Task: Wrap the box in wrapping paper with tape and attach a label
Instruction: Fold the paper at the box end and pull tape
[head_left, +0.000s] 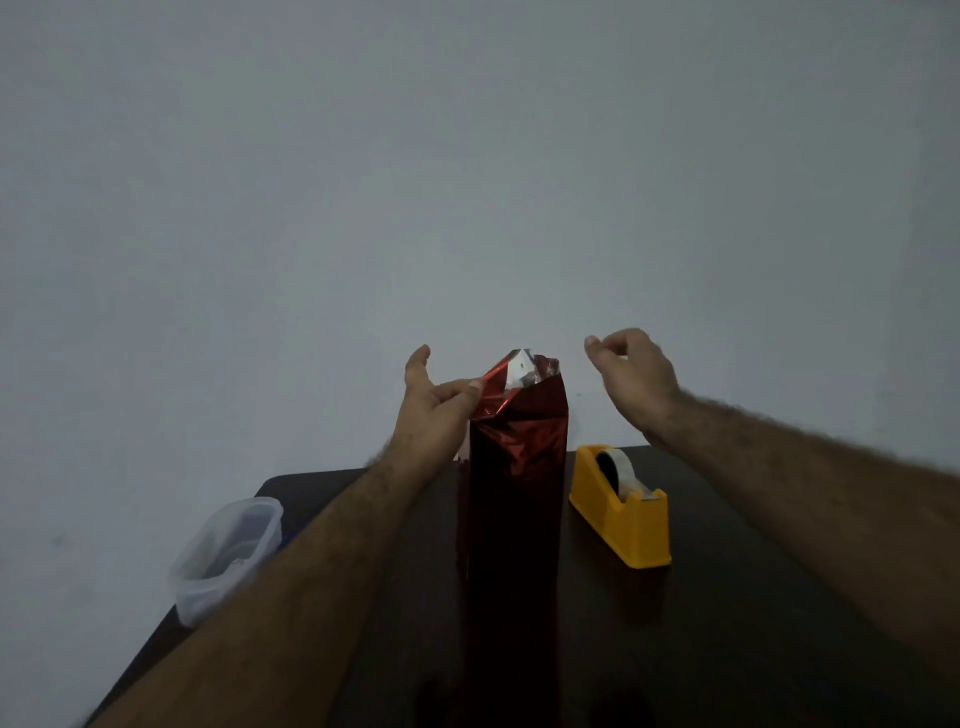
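Note:
A tall box wrapped in shiny red paper stands upright on the dark table. Its top end is loose and crumpled, with the paper's silver inner side showing. My left hand is at the upper left of the box. Its thumb presses the red top flap, and its fingers point up, away from the paper. My right hand hovers in the air to the right of the box top without touching it. Its fingers are curled, with thumb and forefinger tips together. No tape shows between them in the dim light.
A yellow tape dispenser with a roll of clear tape stands on the table just right of the box. A clear plastic tub sits at the table's left edge. A plain wall rises behind the table.

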